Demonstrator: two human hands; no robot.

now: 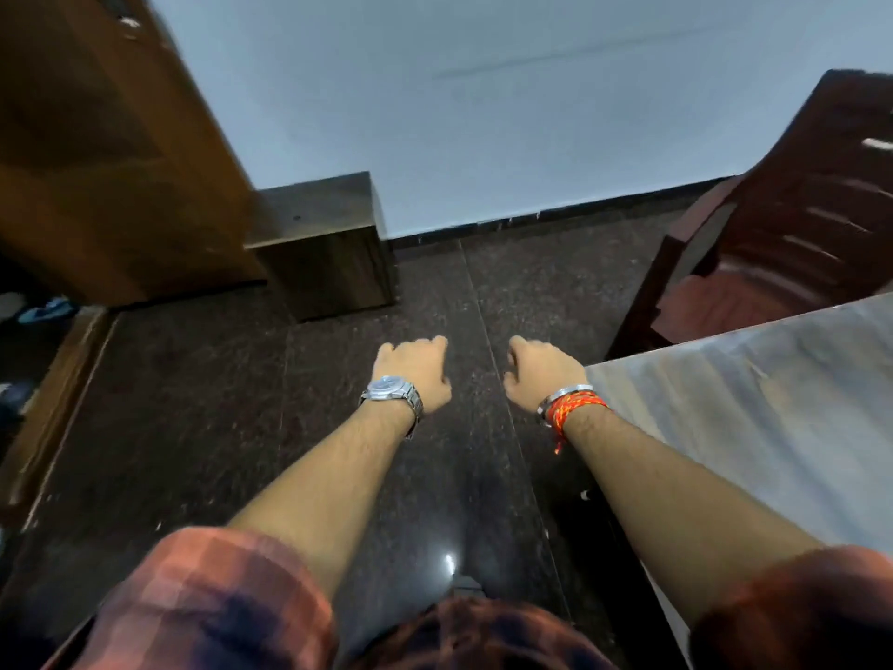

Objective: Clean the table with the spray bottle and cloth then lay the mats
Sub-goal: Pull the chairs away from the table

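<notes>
At nine o'clock stands a wooden door (96, 152), and just right of it a small wooden box (324, 244) sits on the dark stone floor (203, 427). The left hand (415, 372), a metal watch (389, 391) on its wrist, hangs over the floor with fingers loosely curled and nothing in it. The right hand (541, 374), a red thread and a bangle at the wrist, hangs just beside it the same way — curled, empty, apart from its twin. At three o'clock the corner of the counter (754, 427) comes into view, its long edge running from five o'clock up toward two, the corner pointing at the hands; a dark chair (773, 244) stands behind it at two o'clock. No spray bottle, cloth or mats show, so the cleaning looks not yet begun — the next move, I judge, calls for turning right toward the counter and finding the bottle and cloth
</notes>
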